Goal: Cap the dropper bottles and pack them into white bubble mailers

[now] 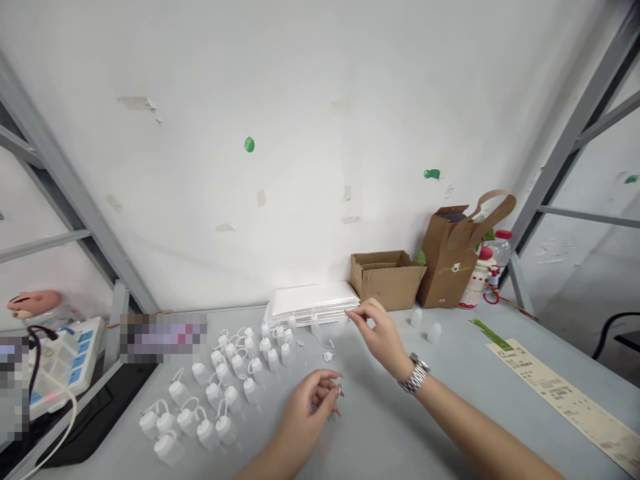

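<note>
Fingertips of the right hand nearly meet; whether they grip anything, I can't tell. One small bottle stands upright just left, toward the desk's back edge, farther from the loosely curled left hand, its hold hidden.

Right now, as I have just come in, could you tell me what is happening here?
Someone is working bare-handed among small white bottles. The right hand pinches beside the white stack; whether it holds anything is unclear. The left hand is curled over the table. Most bottles stand to its left; two stand right of the other hand.
</note>
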The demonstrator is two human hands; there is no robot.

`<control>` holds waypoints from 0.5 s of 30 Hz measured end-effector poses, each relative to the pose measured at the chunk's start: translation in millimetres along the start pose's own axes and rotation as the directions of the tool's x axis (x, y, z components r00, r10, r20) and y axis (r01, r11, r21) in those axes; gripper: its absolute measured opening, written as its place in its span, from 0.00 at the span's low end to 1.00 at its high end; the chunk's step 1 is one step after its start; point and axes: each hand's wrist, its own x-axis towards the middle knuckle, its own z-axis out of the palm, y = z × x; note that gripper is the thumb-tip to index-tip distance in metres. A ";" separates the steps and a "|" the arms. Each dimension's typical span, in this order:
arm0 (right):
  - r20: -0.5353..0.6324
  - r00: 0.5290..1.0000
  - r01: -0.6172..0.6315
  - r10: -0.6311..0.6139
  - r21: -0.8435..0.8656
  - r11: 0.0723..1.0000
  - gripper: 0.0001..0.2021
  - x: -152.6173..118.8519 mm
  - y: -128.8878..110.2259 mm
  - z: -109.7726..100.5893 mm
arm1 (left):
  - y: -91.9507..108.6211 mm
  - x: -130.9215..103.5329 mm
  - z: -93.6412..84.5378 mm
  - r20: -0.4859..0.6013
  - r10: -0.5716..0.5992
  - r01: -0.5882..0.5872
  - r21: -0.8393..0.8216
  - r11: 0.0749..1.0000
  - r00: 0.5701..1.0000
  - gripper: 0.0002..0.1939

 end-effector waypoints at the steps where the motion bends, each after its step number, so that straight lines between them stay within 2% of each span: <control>1: 0.039 0.999 0.036 -0.033 -0.091 0.995 0.13 7.0 4.6 7.7 | -0.3 0.0 0.6 0.005 0.006 -0.006 0.014 1.000 1.000 0.16; 5: 0.110 0.993 0.064 -0.044 -0.193 0.979 0.13 25.5 23.9 42.3 | 0.0 0.3 0.3 0.009 0.025 -0.025 0.041 0.999 1.000 0.13; 8: 0.131 0.991 0.066 -0.036 -0.238 0.969 0.13 29.7 31.7 59.7 | 0.1 0.3 -0.5 -0.002 0.036 -0.036 0.047 0.998 0.999 0.12; 15: 0.149 0.989 0.065 -0.021 -0.297 0.953 0.13 27.8 27.6 64.6 | -1.7 -1.8 1.7 0.013 0.042 -0.043 0.061 0.997 0.999 0.11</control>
